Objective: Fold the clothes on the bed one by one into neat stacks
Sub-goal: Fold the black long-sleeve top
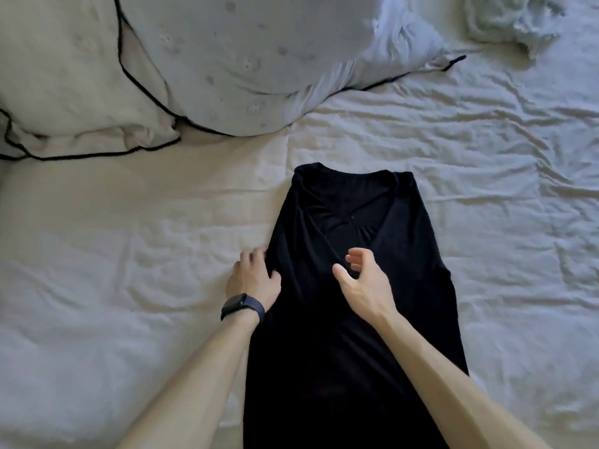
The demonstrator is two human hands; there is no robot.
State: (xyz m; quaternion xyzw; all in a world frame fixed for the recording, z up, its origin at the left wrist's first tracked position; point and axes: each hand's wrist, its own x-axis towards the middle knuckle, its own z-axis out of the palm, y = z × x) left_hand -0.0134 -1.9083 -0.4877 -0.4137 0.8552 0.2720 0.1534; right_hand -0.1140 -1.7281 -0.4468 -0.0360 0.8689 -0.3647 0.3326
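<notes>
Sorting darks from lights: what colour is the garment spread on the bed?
Plain black, no pattern; the garment shows best in the head view.

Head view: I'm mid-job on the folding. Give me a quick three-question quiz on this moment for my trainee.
1. True or false: the black garment lies with its neckline toward the spotted pillow.
2. Which wrist wears the dark band? A) left B) right C) neither
3. Fill in: the right hand hovers over the garment holding ____.

Key:
1. True.
2. A. It is on the wrist of the left hand, which is at the garment's left edge.
3. Nothing. Its fingers are loosely curled.
</notes>
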